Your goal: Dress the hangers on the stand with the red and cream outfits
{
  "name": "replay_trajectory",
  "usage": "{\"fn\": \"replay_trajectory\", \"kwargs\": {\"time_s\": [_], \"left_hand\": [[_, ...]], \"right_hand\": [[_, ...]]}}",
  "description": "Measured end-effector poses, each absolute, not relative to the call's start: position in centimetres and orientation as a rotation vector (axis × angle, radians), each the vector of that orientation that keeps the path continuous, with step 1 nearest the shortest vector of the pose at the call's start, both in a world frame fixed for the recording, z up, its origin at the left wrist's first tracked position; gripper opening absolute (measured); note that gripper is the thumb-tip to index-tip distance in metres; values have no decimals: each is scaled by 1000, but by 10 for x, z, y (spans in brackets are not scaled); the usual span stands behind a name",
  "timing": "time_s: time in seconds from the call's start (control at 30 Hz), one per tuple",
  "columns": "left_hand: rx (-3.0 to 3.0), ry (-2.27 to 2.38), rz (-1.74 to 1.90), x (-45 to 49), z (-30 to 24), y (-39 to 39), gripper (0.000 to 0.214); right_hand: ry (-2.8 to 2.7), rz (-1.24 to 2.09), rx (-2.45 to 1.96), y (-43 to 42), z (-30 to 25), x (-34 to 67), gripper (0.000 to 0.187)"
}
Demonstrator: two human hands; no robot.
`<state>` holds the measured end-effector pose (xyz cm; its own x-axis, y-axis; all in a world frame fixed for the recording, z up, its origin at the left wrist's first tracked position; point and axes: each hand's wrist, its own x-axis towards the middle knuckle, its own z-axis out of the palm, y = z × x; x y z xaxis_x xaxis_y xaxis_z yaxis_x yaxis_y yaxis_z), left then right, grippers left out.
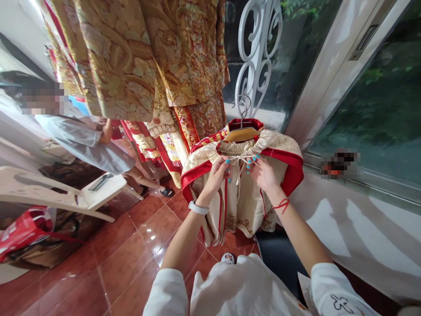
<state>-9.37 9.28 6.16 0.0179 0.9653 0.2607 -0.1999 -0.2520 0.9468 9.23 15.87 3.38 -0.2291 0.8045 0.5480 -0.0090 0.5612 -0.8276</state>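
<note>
A cream and red embroidered garment hangs from a hanger in front of me. Its gathered neckline has a white drawstring, with ends dangling down the front. My left hand pinches the drawstring at the left of the neck opening. On the other side, my right hand has its fingers closed on the drawstring, close to the knot or loop at the middle. Whether that middle part is a finished bow I cannot tell.
Gold embroidered robes hang at upper left. A person in light clothing stands beyond a white chair. A red bag lies at far left. A black seat is below the garment; a window ledge runs right.
</note>
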Motion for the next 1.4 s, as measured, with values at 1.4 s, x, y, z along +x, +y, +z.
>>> {"fn": "replay_trajectory", "kwargs": {"time_s": [1.4], "left_hand": [[1451, 1549, 1438, -231, 63, 102, 57]], "right_hand": [[-1647, 274, -948, 248, 48, 215, 26]]}}
